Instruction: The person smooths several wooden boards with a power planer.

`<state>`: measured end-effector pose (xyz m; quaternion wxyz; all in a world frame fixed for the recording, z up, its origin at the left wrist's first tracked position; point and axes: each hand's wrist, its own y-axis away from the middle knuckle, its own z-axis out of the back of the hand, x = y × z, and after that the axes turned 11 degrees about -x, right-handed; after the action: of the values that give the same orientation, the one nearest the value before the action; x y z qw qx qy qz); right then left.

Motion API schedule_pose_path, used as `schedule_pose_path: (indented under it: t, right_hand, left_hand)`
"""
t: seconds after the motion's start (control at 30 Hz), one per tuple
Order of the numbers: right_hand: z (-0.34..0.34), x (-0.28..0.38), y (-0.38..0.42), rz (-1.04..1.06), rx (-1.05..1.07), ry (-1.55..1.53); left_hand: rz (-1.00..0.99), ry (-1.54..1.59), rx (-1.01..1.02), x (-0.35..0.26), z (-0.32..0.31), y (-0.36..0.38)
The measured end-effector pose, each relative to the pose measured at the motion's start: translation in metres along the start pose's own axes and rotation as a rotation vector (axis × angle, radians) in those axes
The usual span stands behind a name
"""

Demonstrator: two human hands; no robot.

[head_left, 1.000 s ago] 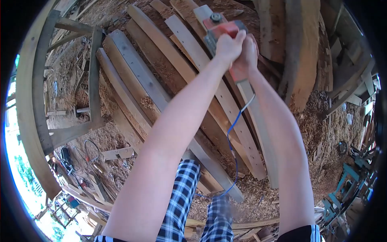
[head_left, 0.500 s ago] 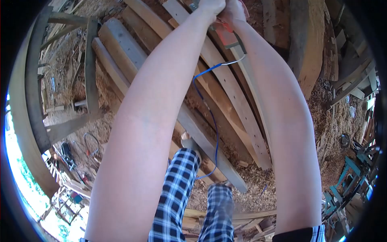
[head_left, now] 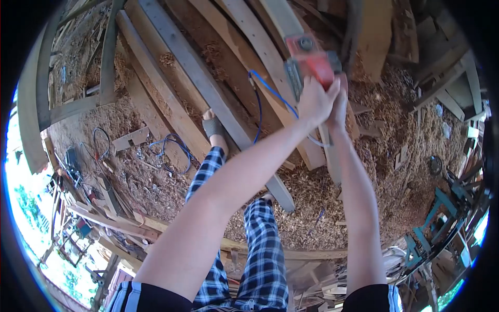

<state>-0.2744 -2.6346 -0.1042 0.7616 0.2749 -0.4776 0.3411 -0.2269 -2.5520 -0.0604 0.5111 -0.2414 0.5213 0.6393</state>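
A red electric hand planer [head_left: 318, 63] sits on a long timber beam [head_left: 282, 18] at the upper right of centre. My left hand [head_left: 315, 102] is closed on the planer's near end. Close beside it, my right hand [head_left: 339, 106] is closed at the rear of the same tool; its fingers are partly hidden. A blue and white cord [head_left: 275, 92] trails from the planer, across the neighbouring beams.
Several long beams [head_left: 208, 83] lie side by side on a floor covered in wood shavings [head_left: 322, 218]. My foot [head_left: 212, 125] rests among them. A coiled blue cable [head_left: 176, 156] lies to the left, and teal metal frames [head_left: 442, 203] stand at right.
Both hands have drawn the planer back toward me from the top edge, along the beam. My arms are now bent, and more of the floor shows.
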Motion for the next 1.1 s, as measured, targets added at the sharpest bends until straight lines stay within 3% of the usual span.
schedule_pose_path:
  t: [0.03, 0.13, 0.2, 0.3, 0.47, 0.57, 0.73, 0.77, 0.83, 0.97, 1.1]
  right_hand:
    - [0.025, -0.007, 0.027, 0.054, 0.039, 0.137]
    - [0.093, -0.012, 0.097, -0.047, 0.015, 0.178]
    - [0.123, -0.038, 0.133, -0.323, -0.119, -0.078]
    - [0.157, -0.011, 0.161, -0.256, -0.064, 0.157]
    - [0.179, -0.033, 0.185, -0.374, -0.026, 0.106]
    - [0.172, -0.041, 0.183, -0.378, -0.104, -0.090]
    - [0.129, -0.033, 0.132, -0.501, -0.133, -0.187]
    - [0.109, -0.026, 0.111, -0.373, -0.134, -0.124]
    - [0.076, -0.017, 0.070, -0.367, -0.094, -0.222]
    - [-0.007, 0.048, -0.033, 0.009, -0.011, 0.182]
    - [-0.105, 0.083, -0.131, 0.206, -0.109, 0.153]
  left_hand:
    - [0.029, -0.033, 0.013, 0.000, -0.006, 0.036]
    - [0.066, -0.033, 0.057, 0.012, -0.035, 0.123]
    - [0.074, -0.029, 0.054, 0.026, -0.055, 0.168]
    - [0.074, -0.034, 0.071, 0.038, -0.073, 0.217]
    - [0.125, 0.015, 0.060, 0.040, -0.079, 0.241]
    - [0.140, 0.058, 0.119, 0.035, -0.069, 0.233]
    - [0.162, 0.043, 0.098, 0.013, -0.052, 0.168]
    - [0.093, 0.069, 0.031, 0.008, -0.047, 0.146]
    - [0.067, 0.075, 0.032, -0.001, -0.032, 0.094]
    - [-0.020, 0.139, -0.018, -0.031, 0.007, -0.024]
    - [-0.120, 0.151, -0.040, -0.056, 0.052, -0.152]
